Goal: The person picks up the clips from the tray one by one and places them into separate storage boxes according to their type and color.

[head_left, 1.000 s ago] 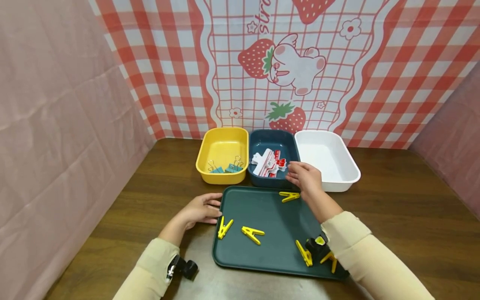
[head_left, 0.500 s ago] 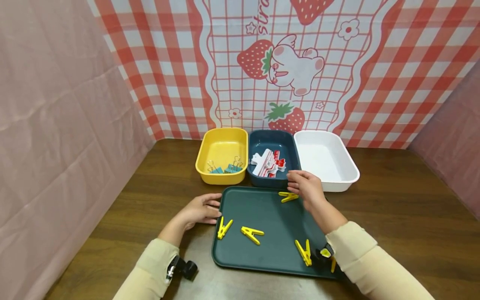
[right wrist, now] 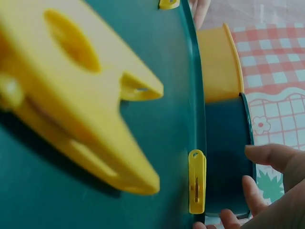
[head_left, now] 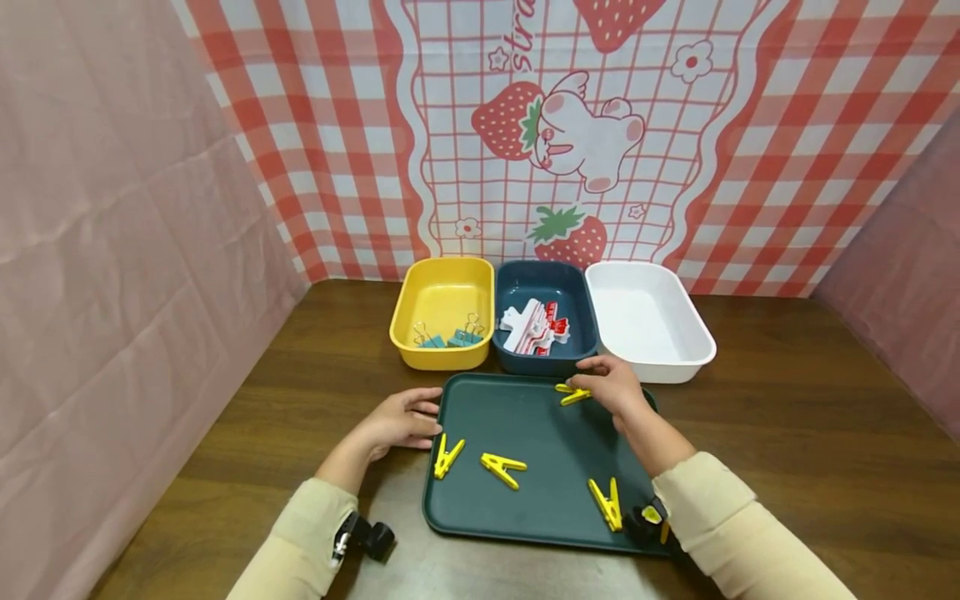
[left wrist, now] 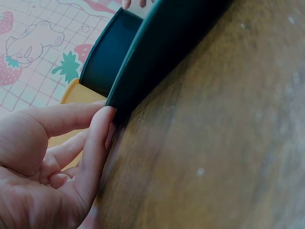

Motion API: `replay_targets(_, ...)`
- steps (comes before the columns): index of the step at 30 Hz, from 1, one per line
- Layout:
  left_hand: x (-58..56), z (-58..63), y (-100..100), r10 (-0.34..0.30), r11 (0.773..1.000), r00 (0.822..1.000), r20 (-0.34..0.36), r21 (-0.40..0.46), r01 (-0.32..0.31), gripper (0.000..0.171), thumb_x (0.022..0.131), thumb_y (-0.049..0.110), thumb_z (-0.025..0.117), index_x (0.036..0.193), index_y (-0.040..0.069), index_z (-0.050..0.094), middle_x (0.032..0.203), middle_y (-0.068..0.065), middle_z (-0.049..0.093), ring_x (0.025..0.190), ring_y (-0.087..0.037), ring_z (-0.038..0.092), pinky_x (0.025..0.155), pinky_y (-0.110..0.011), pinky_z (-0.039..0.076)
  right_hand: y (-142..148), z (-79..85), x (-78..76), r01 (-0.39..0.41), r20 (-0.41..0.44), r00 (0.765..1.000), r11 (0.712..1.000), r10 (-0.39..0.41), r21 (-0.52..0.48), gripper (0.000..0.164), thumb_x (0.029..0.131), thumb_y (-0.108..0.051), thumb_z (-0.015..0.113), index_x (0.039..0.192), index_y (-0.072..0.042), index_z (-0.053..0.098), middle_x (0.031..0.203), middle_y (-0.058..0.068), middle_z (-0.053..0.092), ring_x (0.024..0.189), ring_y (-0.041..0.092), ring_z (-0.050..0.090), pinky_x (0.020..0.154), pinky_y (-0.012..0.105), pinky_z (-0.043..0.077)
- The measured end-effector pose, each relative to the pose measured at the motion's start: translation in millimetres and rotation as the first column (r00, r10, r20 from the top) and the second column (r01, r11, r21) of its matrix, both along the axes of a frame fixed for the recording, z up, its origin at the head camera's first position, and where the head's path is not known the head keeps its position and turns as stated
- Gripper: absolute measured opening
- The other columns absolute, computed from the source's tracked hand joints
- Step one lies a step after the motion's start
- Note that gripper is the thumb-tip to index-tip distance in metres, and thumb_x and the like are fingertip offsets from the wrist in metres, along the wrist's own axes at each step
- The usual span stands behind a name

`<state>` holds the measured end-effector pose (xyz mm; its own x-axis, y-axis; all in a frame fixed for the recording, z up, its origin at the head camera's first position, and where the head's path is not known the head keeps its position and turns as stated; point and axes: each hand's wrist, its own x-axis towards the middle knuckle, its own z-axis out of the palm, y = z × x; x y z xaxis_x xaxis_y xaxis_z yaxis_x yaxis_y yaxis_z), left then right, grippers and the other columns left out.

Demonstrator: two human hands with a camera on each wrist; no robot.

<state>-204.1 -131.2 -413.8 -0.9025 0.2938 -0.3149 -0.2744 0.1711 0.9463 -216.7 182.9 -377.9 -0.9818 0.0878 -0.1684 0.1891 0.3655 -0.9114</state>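
Note:
My left hand [head_left: 405,419] rests with loosely extended fingers at the left rim of the dark green tray [head_left: 536,442]. In the left wrist view its fingertips touch the tray's edge. My right hand [head_left: 615,390] hovers at the tray's back edge, fingers apart, thumb and index right by a yellow clothespin [head_left: 572,395]. The right wrist view shows this clothespin [right wrist: 197,183] lying along the rim, not gripped. More yellow clothespins lie on the tray: one at the left [head_left: 447,456], one in the middle [head_left: 502,470], one at the front right [head_left: 606,503], another mostly hidden by the right wrist camera.
Behind the tray stand three bins side by side. The yellow bin [head_left: 442,360] holds teal binder clips [head_left: 467,337], the dark blue bin [head_left: 540,364] white and red bulldog clips [head_left: 534,327]. A white bin [head_left: 645,308] is at right. Checked cloth [head_left: 337,150] hangs behind.
My right hand has come down and toward me from beside the blue bin to the clothespin at the tray's back edge. My left hand has stayed at the tray's left rim.

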Motion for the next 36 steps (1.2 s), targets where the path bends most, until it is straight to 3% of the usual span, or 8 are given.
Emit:
replay_targets(6, -0.2, -0.5, 0.2, -0.004, 1.0, 1.0, 0.0, -0.001, 0.004, 0.061, 0.082, -0.009, 0.061, 0.139, 0.001, 0.04, 0.117, -0.02, 0.049, 0.081, -0.02, 0.062, 0.069, -0.035, 0.057, 2.4, -8.2, -2.0, -0.105, -0.003, 0.994, 0.988, 0.106, 0.115, 0.044, 0.077, -0.002, 0.068, 0.117, 0.008, 0.056, 0.12, 0.026, 0.051, 0.103, 0.035, 0.048, 0.089, 0.046, 0.043)
replay_targets(13, -0.5, -1.6, -1.7, -0.008, 1.0, 1.0, 0.0, 0.008, 0.008, 0.061, 0.083, -0.009, 0.061, 0.139, 0.001, 0.04, 0.119, -0.02, 0.048, 0.082, -0.02, 0.062, 0.07, -0.036, 0.057, 1.5, -14.7, -6.3, -0.128, -0.045, 0.99, 0.978, 0.137, 0.164, 0.045, 0.068, 0.008, 0.071, 0.113, 0.008, 0.061, 0.121, 0.025, 0.053, 0.098, 0.031, 0.048, 0.079, 0.037, 0.048)
replay_targets(19, 0.1, -0.5, -2.1, -0.016, 1.0, 1.0, 0.002, 0.013, 0.016, 0.061, 0.083, -0.008, 0.062, 0.139, 0.001, 0.04, 0.119, -0.02, 0.048, 0.083, -0.02, 0.061, 0.071, -0.036, 0.057, -1.1, -16.3, -6.9, -0.1, -0.076, 0.99, 0.977, 0.116, 0.188, 0.049, 0.063, 0.01, 0.074, 0.111, 0.007, 0.062, 0.116, 0.027, 0.049, 0.102, 0.036, 0.045, 0.082, 0.042, 0.046)
replay_targets(28, 0.0, -0.3, -2.6, -0.014, 1.0, 1.0, -0.007, 0.008, 0.014, 0.061, 0.082, -0.008, 0.062, 0.139, 0.001, 0.04, 0.118, -0.02, 0.048, 0.082, -0.02, 0.061, 0.07, -0.035, 0.057, -10.1, -15.4, -7.3, -0.197, -0.043, 0.975, 0.939, 0.218, 0.282, 0.037, 0.068, 0.005, 0.077, 0.104, 0.002, 0.068, 0.108, 0.018, 0.06, 0.094, 0.029, 0.054, 0.08, 0.04, 0.049)
replay_targets(36, 0.2, 0.7, -2.4, -0.023, 1.0, 1.0, -0.002, 0.002, 0.023, 0.06, 0.083, -0.008, 0.061, 0.139, 0.001, 0.04, 0.12, -0.02, 0.048, 0.083, -0.02, 0.062, 0.071, -0.035, 0.056, -10.1, -18.0, -8.7, -0.21, -0.055, 0.969, 0.921, 0.24, 0.328, 0.023, 0.071, 0.007, 0.073, 0.093, 0.001, 0.071, 0.093, 0.012, 0.065, 0.084, 0.024, 0.056, 0.073, 0.035, 0.051)
